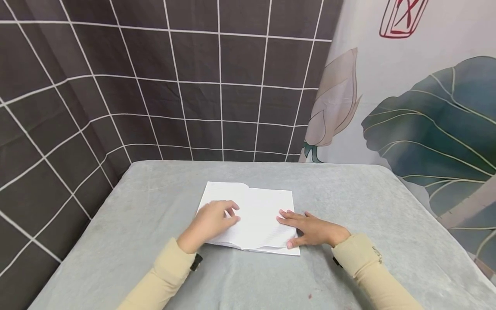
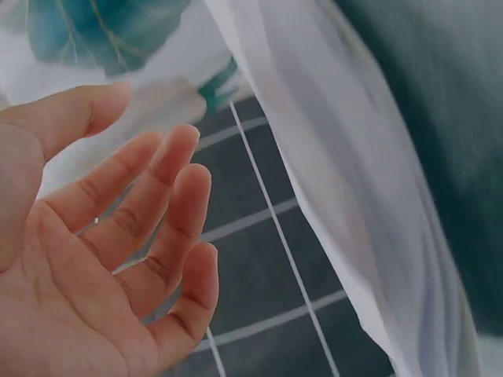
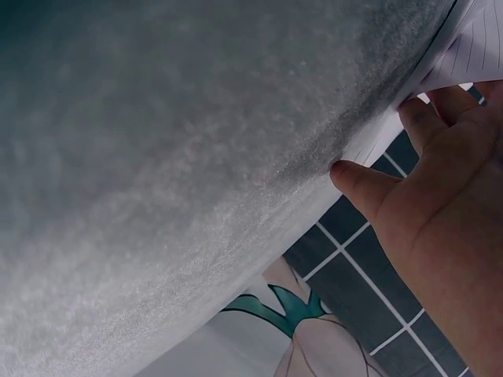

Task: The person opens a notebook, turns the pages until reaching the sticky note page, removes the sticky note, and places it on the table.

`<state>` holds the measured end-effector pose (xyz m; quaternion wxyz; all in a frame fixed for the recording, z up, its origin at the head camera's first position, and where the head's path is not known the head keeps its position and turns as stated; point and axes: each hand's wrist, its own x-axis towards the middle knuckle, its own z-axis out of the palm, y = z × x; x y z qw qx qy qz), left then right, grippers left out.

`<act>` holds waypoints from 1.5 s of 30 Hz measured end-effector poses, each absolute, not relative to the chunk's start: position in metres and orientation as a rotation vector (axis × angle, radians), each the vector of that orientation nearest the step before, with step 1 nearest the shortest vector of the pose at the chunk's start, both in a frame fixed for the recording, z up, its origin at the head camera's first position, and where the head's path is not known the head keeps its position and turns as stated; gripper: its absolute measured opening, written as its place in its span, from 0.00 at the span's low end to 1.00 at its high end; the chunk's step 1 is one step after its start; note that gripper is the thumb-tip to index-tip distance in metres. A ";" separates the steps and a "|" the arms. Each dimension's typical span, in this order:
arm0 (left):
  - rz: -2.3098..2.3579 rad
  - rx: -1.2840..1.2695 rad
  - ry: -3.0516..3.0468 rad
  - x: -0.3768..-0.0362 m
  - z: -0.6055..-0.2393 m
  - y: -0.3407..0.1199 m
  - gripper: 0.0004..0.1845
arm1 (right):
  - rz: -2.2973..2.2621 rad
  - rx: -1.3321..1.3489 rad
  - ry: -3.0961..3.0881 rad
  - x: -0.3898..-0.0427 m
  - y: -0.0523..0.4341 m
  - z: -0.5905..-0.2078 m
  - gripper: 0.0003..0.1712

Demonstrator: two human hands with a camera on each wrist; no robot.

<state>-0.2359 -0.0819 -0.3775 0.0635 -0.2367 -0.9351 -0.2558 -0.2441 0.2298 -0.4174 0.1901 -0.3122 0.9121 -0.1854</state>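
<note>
An open notebook with white, faintly ruled pages lies flat on a grey cloth-covered table. My left hand is over the left page, its fingers loosely bent. In the left wrist view that hand holds nothing, and the notebook's pages stand apart from its fingertips. On the right page's outer edge rests my right hand, fingers stretched out and thumb near the lower corner. The right wrist view catches a ruled page by the fingers of this hand.
Behind the table and along its left hangs a dark curtain with a white grid. A pale cloth printed with a bud and large leaves hangs at the right. The table's far edge runs just before the curtain.
</note>
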 end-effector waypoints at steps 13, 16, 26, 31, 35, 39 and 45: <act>-0.185 -1.040 -2.627 -0.211 -0.398 -0.039 0.17 | -0.504 -0.876 2.578 -0.243 0.229 -0.416 0.48; -0.055 -1.071 -2.598 -0.208 -0.401 -0.032 0.18 | -0.499 -0.870 2.579 -0.243 0.229 -0.416 0.48; 0.154 -1.119 -2.491 -0.203 -0.412 -0.012 0.12 | -0.488 -0.872 2.595 -0.243 0.228 -0.418 0.47; 0.137 -1.104 -2.469 -0.205 -0.420 -0.006 0.04 | -0.489 -0.866 2.596 -0.244 0.228 -0.419 0.47; 0.126 -1.101 -2.491 -0.206 -0.423 -0.004 0.03 | -0.479 -0.868 2.605 -0.244 0.227 -0.419 0.47; 0.124 -1.095 -2.503 -0.206 -0.423 -0.002 0.03 | -0.476 -0.863 2.607 -0.244 0.227 -0.419 0.47; 0.129 -1.093 -2.512 -0.206 -0.423 0.000 0.04 | -0.474 -0.869 2.610 -0.242 0.228 -0.418 0.47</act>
